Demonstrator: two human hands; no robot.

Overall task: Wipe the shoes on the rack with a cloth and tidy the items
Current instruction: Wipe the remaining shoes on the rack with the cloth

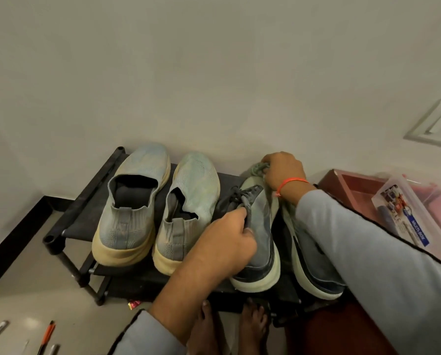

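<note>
A black shoe rack [70, 221] stands against the wall. On its top shelf sit two pale blue slip-on shoes [129, 201] [188, 208] with cream soles. To their right stand two grey lace-up sneakers [263, 242] [314, 267] with pale soles. My left hand [227, 239] grips the collar of the nearer grey sneaker by its laces. My right hand [283, 172], with an orange band at the wrist, holds a grey-green cloth [259, 167] at the toe of the sneakers. My right sleeve hides much of the far sneaker.
A reddish wooden box [352, 185] and a clear plastic box [409, 216] with small items sit right of the rack. A wall socket [437, 124] is at the upper right. Pens [46, 334] and a marker lie on the floor at lower left. Bare feet [229, 326] stand before the rack.
</note>
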